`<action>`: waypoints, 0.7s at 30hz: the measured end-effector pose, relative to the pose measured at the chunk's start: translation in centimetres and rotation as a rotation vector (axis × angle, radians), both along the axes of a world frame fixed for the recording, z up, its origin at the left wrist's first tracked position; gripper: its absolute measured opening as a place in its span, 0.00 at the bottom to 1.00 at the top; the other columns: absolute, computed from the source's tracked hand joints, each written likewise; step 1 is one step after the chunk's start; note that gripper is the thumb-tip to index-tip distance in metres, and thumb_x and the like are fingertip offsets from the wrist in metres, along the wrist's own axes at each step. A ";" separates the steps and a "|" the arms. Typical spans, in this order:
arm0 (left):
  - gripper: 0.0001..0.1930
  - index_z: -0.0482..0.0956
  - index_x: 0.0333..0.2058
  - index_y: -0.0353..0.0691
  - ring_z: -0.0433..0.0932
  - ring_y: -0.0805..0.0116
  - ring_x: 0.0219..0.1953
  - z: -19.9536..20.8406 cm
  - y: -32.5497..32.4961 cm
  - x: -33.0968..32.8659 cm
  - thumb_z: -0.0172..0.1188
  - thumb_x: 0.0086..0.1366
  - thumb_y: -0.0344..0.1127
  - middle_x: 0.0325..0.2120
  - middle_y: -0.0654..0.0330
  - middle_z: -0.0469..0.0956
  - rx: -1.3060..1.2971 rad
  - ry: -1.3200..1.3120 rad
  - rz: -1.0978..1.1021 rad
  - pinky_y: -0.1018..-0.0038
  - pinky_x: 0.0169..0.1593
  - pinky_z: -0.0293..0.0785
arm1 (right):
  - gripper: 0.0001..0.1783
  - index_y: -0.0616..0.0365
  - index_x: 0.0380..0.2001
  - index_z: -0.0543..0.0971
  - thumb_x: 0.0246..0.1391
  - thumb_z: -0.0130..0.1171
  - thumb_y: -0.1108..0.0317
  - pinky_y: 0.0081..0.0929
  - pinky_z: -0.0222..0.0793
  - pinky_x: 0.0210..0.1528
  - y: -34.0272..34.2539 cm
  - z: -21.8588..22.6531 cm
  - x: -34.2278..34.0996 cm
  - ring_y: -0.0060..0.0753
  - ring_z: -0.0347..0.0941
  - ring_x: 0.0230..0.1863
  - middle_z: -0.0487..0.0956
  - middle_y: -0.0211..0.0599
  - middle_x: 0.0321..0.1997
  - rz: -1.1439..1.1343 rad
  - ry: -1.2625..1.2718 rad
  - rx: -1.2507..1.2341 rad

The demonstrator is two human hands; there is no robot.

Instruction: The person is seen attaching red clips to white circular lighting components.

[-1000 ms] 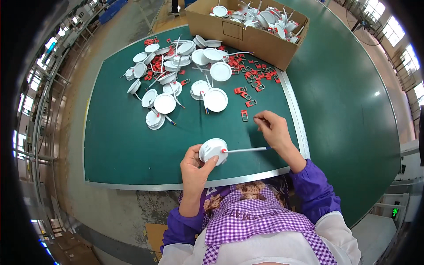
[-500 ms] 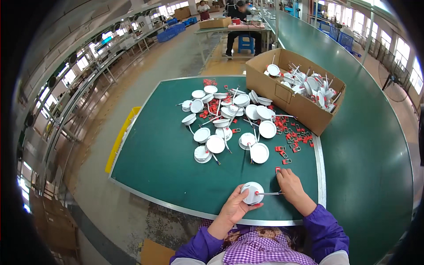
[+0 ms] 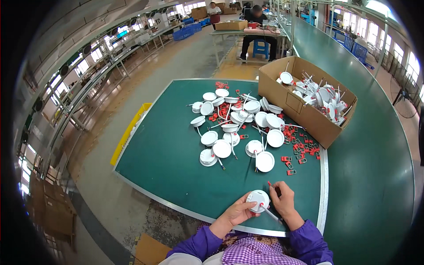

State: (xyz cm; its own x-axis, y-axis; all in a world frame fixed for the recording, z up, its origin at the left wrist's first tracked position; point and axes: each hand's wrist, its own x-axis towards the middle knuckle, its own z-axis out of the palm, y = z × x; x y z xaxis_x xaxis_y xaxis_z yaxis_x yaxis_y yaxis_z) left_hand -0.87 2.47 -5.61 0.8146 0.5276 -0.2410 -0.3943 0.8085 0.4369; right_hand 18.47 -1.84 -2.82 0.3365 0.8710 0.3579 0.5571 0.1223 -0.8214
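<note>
Near the table's front edge my left hand (image 3: 236, 213) holds a round white downlight (image 3: 257, 198), its back face up. A grey cable (image 3: 272, 214) runs from a red spot on the downlight toward my right wrist. Just to the right, my right hand (image 3: 284, 199) pinches a small red clip (image 3: 269, 183) at its fingertips; most of the clip is hidden by the fingers. Farther up the table lie several more white downlights (image 3: 221, 149) with cables, some face up and some turned over. Loose red clips (image 3: 300, 156) with metal frames are scattered among them and to their right.
A cardboard box (image 3: 282, 90) full of downlights stands at the far right of the green table (image 3: 176, 176). Along the left edge is a yellow tray (image 3: 126, 139). A long green conveyor (image 3: 366, 176) runs on the right. Another person (image 3: 256, 20) sits at a table beyond.
My right hand has lifted the red clip off the table and brought it left, close to the downlight. The downlight has turned, so its cable now points down to the right.
</note>
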 end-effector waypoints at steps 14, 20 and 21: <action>0.28 0.63 0.61 0.43 0.76 0.50 0.53 0.1 0.1 0.2 0.61 0.63 0.27 0.52 0.50 0.73 -0.014 0.032 -0.004 0.66 0.39 0.75 | 0.06 0.67 0.39 0.76 0.61 0.57 0.75 0.19 0.72 0.26 0.2 -1.0 1.2 0.19 0.76 0.24 0.81 0.35 0.28 0.049 0.498 -0.150; 0.28 0.63 0.61 0.44 0.76 0.50 0.54 0.0 0.2 0.2 0.61 0.64 0.28 0.51 0.52 0.73 -0.002 0.019 -0.019 0.67 0.40 0.76 | 0.06 0.67 0.39 0.76 0.61 0.57 0.75 0.18 0.71 0.26 0.3 -0.9 1.1 0.19 0.75 0.23 0.81 0.36 0.28 0.050 0.520 -0.168; 0.28 0.63 0.61 0.44 0.76 0.51 0.54 0.2 0.1 0.2 0.61 0.63 0.28 0.51 0.53 0.73 0.003 0.020 -0.016 0.67 0.41 0.75 | 0.06 0.67 0.39 0.76 0.60 0.57 0.75 0.18 0.71 0.26 0.3 -1.1 1.1 0.19 0.75 0.23 0.81 0.36 0.28 0.048 0.511 -0.164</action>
State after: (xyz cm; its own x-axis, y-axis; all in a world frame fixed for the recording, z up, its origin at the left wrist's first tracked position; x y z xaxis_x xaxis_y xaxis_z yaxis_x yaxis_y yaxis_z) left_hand -0.68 2.61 -5.39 0.8177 0.5155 -0.2560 -0.3726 0.8132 0.4471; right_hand 19.57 -1.52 -3.88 0.3909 0.9203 0.0168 0.0787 -0.0152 -0.9968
